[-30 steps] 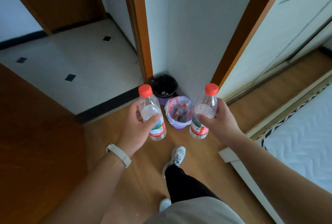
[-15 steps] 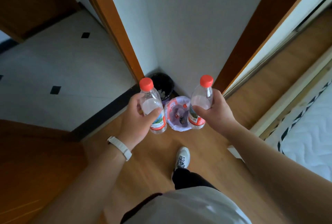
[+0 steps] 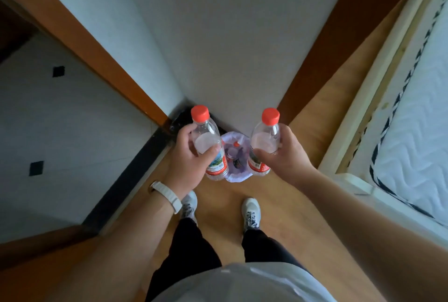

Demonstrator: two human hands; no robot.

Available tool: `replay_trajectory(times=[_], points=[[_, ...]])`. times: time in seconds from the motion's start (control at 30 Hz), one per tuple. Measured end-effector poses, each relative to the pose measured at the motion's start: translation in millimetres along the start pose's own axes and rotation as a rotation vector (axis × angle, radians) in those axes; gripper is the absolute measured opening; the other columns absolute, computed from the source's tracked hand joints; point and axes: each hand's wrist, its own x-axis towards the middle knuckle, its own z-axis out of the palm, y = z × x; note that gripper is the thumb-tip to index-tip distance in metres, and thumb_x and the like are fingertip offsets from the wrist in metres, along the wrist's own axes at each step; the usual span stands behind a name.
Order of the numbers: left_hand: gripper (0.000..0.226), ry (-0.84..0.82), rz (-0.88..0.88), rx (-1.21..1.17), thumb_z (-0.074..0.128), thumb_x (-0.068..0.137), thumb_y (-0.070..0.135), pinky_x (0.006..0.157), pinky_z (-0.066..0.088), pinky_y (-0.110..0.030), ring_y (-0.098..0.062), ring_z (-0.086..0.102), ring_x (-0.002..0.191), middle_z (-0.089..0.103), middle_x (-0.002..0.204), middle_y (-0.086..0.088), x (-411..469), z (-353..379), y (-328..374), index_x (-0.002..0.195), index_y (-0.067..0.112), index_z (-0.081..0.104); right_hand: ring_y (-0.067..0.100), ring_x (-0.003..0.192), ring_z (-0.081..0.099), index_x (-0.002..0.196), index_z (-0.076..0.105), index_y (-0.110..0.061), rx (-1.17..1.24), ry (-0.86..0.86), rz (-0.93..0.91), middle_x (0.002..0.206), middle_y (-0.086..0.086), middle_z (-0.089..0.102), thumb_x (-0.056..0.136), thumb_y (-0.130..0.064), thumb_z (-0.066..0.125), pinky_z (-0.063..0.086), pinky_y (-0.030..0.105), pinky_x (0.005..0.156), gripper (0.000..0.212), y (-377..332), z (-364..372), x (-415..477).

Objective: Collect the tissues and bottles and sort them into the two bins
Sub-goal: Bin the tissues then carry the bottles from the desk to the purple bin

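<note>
Left hand [image 3: 188, 163] wrapped around left water bottle [image 3: 209, 143]; right hand [image 3: 286, 156] wrapped around right water bottle [image 3: 263, 143], both upright, red caps up, at frame centre. Between and below: white-lined bin [image 3: 236, 175] holding bottles, flanked closely by both held bottles. Black bin [image 3: 180, 120] behind, largely hidden by left bottle, tucked in wall corner. Mattress [image 3: 412, 146] at right edge. Sneakers [image 3: 251, 212] on wooden floor [image 3: 218, 204] below centre.

Left hand [image 3: 188, 156] and right hand [image 3: 286, 156] each grip something.

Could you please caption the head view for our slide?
Each hand, left and right, holds a red-capped bottle above the white-lined bin.
</note>
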Motion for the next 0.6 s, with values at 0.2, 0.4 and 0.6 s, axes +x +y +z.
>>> replay_trajectory(times=[0.2,0.4,0.6], points=[[0.066,-0.167,-0.027,0.057,0.077,0.078,0.04,0.094,0.054,-0.043,-0.007,0.06,0.111,0.057,0.126,0.011,61.2,-8.3,-41.8,0.134,0.033,0.041,0.008,0.091,0.056,0.118,0.043,-0.03,-0.035,0.079,0.101,0.105,-0.012,0.055,0.072,-0.041,0.077,0.045,0.023,0.069,0.058,12.5,43.2,13.9],[0.06,-0.277,-0.045,0.104,0.076,0.08,0.034,0.092,0.055,-0.039,-0.002,0.06,0.105,0.057,0.12,0.015,120.1,-19.0,-95.4,0.13,0.034,0.042,0.012,0.097,0.053,0.131,0.038,-0.028,-0.056,0.142,0.243,0.114,-0.01,0.051,0.073,-0.04,0.079,0.041,0.024,0.07,0.072,41.1,102.3,43.3],[0.062,-0.313,-0.067,0.132,0.078,0.075,0.037,0.092,0.054,-0.04,-0.006,0.063,0.105,0.063,0.12,0.007,173.9,-8.9,-179.8,0.126,0.03,0.043,0.014,0.096,0.055,0.13,0.038,-0.03,0.022,0.212,0.374,0.11,-0.012,0.051,0.073,-0.036,0.08,0.042,0.024,0.069,0.071,97.3,161.4,89.8]])
